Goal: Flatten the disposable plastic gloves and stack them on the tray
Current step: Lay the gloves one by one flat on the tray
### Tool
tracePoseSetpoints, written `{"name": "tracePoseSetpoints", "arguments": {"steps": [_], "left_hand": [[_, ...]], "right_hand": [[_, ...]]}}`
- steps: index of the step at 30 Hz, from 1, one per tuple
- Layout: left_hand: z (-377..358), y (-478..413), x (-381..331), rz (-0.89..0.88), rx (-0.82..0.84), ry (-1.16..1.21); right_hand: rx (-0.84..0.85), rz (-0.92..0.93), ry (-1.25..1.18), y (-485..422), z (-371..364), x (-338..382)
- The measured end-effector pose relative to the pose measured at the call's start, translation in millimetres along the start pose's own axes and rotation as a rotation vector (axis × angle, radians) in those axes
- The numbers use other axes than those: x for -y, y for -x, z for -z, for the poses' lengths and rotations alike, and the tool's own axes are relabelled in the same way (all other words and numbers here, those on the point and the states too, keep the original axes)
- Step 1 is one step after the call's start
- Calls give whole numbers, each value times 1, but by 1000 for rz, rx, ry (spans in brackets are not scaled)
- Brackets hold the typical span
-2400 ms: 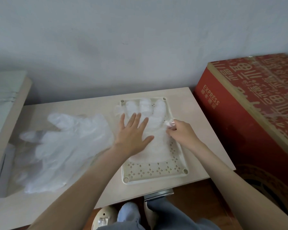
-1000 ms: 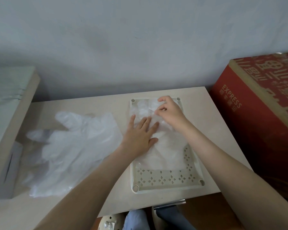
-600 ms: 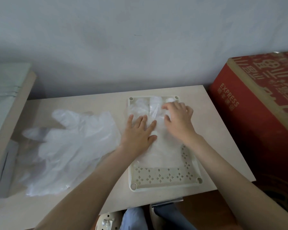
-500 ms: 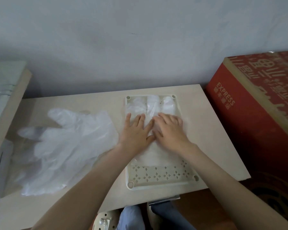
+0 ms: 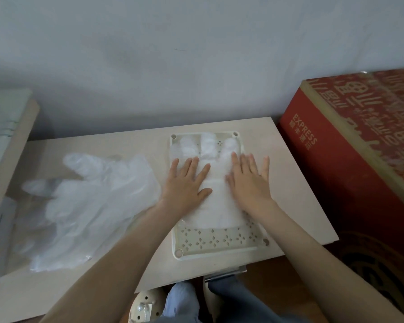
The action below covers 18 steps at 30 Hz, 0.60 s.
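Two bare hands press flat on a disposable plastic glove spread over one cream perforated tray, which sits on the right half of a pale wooden table. The left hand lies palm down on the glove's left side, fingers straight and slightly fanned, thumb angled out toward the middle. The right hand lies palm down on the glove's right side, fingers straight and spread, gripping nothing, its outer fingers reaching over the tray's right rim. Three of the glove's translucent fingers show beyond the fingertips, pointing to the tray's far end, while its cuff stops short of the near rows of diamond-shaped cutouts. Whether one glove or several layers lie under the palms cannot be told. All four round corner holes of the tray are visible. To the left of the tray, just beside the left forearm, a loose heap of gloves sprawls across the table, overlapping and rumpled; their number cannot be counted. One red carton printed with "EXPRESS" stands against the table's right edge, and one pale box rises at the far left. A grey-white wall runs behind. The person's knees in blue-grey trousers show below the table's near edge.
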<state>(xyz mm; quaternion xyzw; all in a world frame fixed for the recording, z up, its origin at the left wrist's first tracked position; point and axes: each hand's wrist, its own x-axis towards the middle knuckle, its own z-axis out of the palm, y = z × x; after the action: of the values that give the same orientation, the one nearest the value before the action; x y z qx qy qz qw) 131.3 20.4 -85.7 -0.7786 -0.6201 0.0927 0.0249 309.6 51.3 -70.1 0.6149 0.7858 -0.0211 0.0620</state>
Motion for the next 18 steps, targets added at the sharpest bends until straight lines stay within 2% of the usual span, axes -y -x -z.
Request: {"name": "tracePoseSetpoints", "arguments": {"steps": [2,5,7,9,12,14,18], "left_hand": [[6,9,0,13,-125,-10],[16,25,6,44,-136,75],[24,40,16,164,-204,196],[25,59,33,369,-282,346],[18,93,60,636,-192,408],[13,110,72,749,-74,376],[-1,129,85,758,59,356]], "right_hand": [[-17,-15,-104,3,14,-12],[-60,-5,-309,8,39,-26],[-122,-15,-365,11,54,-30],[-121,-55,-401,15,67,-29],[-61,-55,-417,24,77,-17],[-40,-34,-424,29,82,-5],[27,49,-465,38,87,24]]}}
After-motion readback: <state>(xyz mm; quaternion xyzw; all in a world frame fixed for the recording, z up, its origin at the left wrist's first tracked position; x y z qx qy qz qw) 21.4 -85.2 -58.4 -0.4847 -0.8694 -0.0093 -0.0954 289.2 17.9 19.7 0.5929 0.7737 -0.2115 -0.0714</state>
